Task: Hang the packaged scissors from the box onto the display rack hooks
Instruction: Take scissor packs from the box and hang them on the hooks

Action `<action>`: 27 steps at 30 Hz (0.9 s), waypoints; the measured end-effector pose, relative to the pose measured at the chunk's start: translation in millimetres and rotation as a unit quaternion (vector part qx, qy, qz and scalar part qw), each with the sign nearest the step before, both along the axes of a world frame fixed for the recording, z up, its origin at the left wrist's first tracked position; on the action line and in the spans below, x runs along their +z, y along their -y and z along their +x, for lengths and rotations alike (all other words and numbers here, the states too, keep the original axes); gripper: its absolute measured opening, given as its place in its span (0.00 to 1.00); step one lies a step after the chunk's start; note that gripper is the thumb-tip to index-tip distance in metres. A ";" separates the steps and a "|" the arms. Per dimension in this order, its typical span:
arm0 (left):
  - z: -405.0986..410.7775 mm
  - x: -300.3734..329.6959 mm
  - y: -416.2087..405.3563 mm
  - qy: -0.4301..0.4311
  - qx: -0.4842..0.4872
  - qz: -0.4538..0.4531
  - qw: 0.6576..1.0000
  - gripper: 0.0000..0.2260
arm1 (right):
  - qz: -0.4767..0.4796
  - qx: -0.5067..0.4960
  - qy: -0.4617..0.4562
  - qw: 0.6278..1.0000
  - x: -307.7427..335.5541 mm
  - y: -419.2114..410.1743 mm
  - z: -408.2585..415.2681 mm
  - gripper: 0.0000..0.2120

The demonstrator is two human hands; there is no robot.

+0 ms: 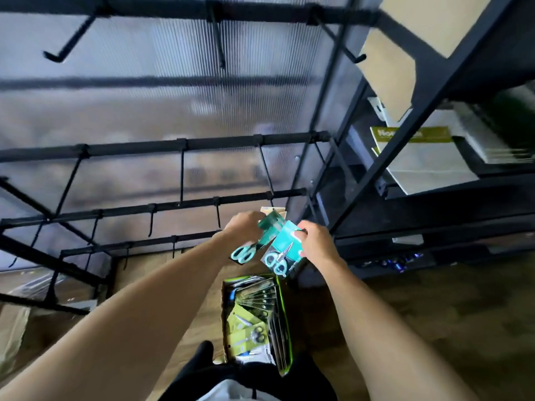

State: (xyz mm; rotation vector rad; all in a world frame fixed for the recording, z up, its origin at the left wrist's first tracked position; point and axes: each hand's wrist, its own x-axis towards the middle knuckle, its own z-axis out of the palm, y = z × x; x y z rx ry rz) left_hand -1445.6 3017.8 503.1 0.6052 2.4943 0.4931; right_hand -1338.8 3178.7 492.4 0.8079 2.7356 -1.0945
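Observation:
Two teal scissor packs are held up in front of the rack. My left hand (241, 224) grips the top of one pack (262, 237), whose teal-handled scissors hang down to the left. My right hand (314, 240) pinches the card of the other pack (282, 250) at its right edge. Below them on the floor stands the open box (285, 314) with several more packaged scissors, some on green cards. The black display rack (162, 146) has rows of bare hooks; one hook (217, 215) sits just left of my left hand.
A dark shelving unit (405, 140) with white and green packaged goods stands at the right. Flat cardboard (8, 328) lies at the lower left. Wooden floor surrounds the box. My dark trousers and shoe show at the bottom centre.

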 end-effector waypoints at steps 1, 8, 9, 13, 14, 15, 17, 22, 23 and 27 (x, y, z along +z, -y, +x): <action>-1.5 3.8 -3.8 0.000 0.004 0.010 1.000 0.18 | 0.005 -0.003 -0.002 1.000 4.8 -1.4 -3.3 0.05; 0.3 22.2 -32.9 0.000 0.001 0.043 0.999 0.19 | 0.039 -0.048 -0.068 0.996 38.5 -29.9 -20.8 0.03; 2.2 25.1 -38.2 -0.001 0.001 0.041 0.999 0.17 | 0.046 -0.052 -0.078 0.995 42.6 -35.2 -22.3 0.03; 8.7 37.0 -62.1 -0.009 0.038 0.073 0.997 0.10 | 0.112 -0.031 -0.094 0.989 60.5 -54.9 -28.9 0.03; 11.3 39.4 -67.8 -0.015 0.045 0.079 0.996 0.10 | 0.117 -0.026 -0.094 0.988 63.5 -59.8 -30.6 0.03; 14.4 42.3 -72.9 -0.020 0.052 0.088 0.995 0.10 | 0.118 -0.020 -0.093 0.988 66.1 -64.2 -32.2 0.04; 20.3 47.1 -80.7 -0.027 0.057 0.125 0.990 0.14 | 0.117 -0.004 -0.090 0.989 69.9 -70.7 -35.6 0.05; 25.0 62.9 -93.3 -0.040 0.079 0.167 0.982 0.14 | 0.092 0.029 -0.093 0.991 76.6 -85.6 -43.4 0.05; 23.5 65.2 -95.2 -0.046 0.083 0.159 0.983 0.14 | 0.090 0.034 -0.094 0.991 77.6 -87.5 -44.2 0.04; 15.9 66.3 -97.5 -0.042 0.098 0.132 0.985 0.16 | 0.076 0.053 -0.088 0.992 79.9 -89.2 -46.9 0.04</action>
